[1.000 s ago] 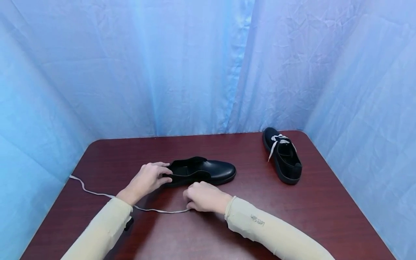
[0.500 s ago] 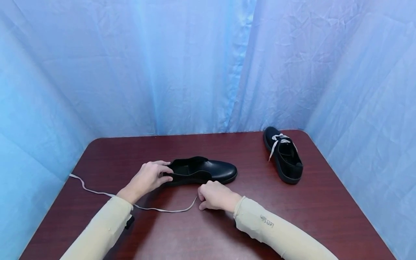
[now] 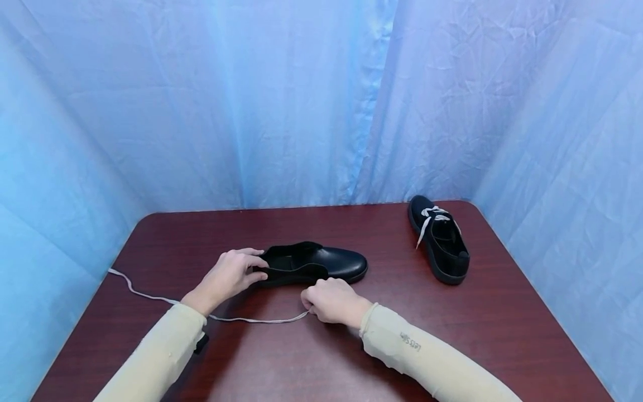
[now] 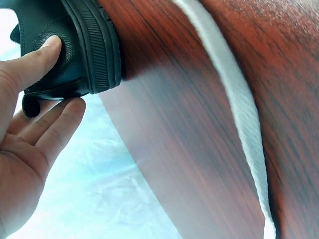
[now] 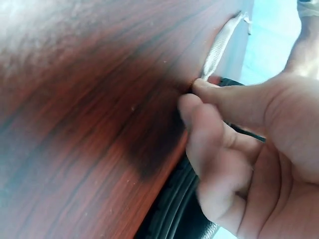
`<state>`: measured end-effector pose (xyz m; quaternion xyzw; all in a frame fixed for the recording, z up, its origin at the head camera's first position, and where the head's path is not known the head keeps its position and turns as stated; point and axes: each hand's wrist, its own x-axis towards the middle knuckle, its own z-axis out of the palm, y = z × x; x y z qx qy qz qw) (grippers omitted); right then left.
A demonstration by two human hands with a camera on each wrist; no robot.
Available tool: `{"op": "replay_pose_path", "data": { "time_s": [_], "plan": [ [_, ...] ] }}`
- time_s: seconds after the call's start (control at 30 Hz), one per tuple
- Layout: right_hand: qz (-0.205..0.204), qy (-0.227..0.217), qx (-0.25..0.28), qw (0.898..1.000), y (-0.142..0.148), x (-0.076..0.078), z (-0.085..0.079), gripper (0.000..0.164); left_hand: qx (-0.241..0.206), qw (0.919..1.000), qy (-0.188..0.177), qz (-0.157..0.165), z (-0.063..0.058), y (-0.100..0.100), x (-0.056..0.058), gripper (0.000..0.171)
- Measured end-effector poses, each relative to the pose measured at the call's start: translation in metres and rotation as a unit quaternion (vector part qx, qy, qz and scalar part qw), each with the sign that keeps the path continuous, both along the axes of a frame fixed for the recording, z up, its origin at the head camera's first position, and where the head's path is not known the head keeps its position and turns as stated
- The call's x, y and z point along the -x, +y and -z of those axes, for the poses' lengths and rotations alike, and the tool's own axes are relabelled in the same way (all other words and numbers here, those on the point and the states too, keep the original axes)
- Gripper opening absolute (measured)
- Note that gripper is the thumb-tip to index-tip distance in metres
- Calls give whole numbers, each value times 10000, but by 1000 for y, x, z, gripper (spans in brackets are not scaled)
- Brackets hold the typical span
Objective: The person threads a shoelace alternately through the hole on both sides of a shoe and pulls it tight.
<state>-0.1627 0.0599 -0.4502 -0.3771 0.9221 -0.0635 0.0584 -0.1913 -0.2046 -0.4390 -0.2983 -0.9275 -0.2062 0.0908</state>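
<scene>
A black leather shoe point(image 3: 342, 263) without a lace lies on the table, toe to the right. My left hand point(image 3: 228, 279) holds it by the heel; in the left wrist view the thumb presses the side of the heel point(image 4: 62, 55) and the other fingers lie behind it. A pale flat shoelace point(image 3: 251, 321) runs along the table from the left edge, passing under my left forearm. My right hand point(image 3: 332, 301), just in front of the shoe, pinches the lace's near end between thumb and forefinger. In the right wrist view the lace point(image 5: 218, 52) leads away from those fingertips.
A second black shoe point(image 3: 444, 245), with white laces through it, stands at the back right of the dark red wooden table point(image 3: 482, 346). Pale blue curtains point(image 3: 301, 111) hang close around the table's back and sides.
My right hand moved right, the lace end slipping free of it half a second ago; now it has come slightly back left and pinches the lace again. The left hand stays on the heel.
</scene>
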Motion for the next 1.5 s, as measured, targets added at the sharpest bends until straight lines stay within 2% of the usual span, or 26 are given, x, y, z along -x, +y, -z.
{"op": "replay_pose_path", "data": {
  "time_s": [0.17, 0.27, 0.33, 0.5, 0.57, 0.7, 0.73, 0.8, 0.93, 0.97, 1.0, 1.03, 1.17, 1.27, 1.33, 1.43, 1.5],
  "plan": [
    [68, -99, -30, 9999, 12, -1, -5, 21, 75, 9999, -106, -4, -2, -2, -2, 18],
    [-47, -280, 239, 9993, 20, 2, -9, 18, 116, 9998, -149, -25, -4, -3, -3, 19],
    [-137, -571, 465, 9972, 27, 5, -12, 18, 113, 9997, -204, -24, -5, -3, -3, 19],
    [-207, -1231, 1120, 9858, 42, 14, -19, 16, 164, 9991, -376, -93, -8, -3, -2, 22],
    [-194, -1358, 1306, 9819, 49, 17, -22, 15, 257, 9988, -375, -154, -9, -3, -2, 24],
    [-126, -1531, 1819, 9712, 68, 28, -26, 13, 467, 9988, -14, -167, -10, 2, -6, 32],
    [-73, -1648, 2035, 9651, 73, 31, -28, 12, 476, 9987, 152, -124, -11, 5, -7, 34],
    [85, -2160, 2634, 9402, 85, 36, -33, 11, 389, 9981, 472, -25, -13, 10, -10, 36],
    [491, -3116, 3763, 8711, 100, 43, -46, 17, -16, 9962, 842, 222, -20, 26, -13, 32],
    [543, -3238, 3936, 8586, 101, 44, -47, 18, -104, 9960, 850, 269, -22, 30, -13, 31],
    [544, -3243, 4026, 8543, 102, 45, -48, 17, -162, 9959, 832, 318, -23, 35, -13, 31],
    [554, -3214, 4047, 8543, 101, 46, -48, 16, -223, 9958, 810, 368, -24, 41, -13, 31],
    [325, -3008, 3856, 8717, 96, 45, -42, 7, -404, 9949, 702, 594, -27, 62, -15, 38],
    [58, -2835, 3667, 8861, 92, 44, -38, 4, -597, 9908, 761, 948, -28, 78, -15, 39],
    [-98, -2745, 3611, 8912, 89, 43, -37, 4, -718, 9862, 878, 1206, -29, 87, -15, 31],
    [-209, -2647, 3612, 8939, 85, 42, -37, 5, -873, 9800, 1068, 1436, -28, 95, -16, 15],
    [-170, -2709, 3645, 8908, 84, 42, -36, 5, -963, 9778, 1193, 1426, -27, 97, -17, 6]
  ]
}}
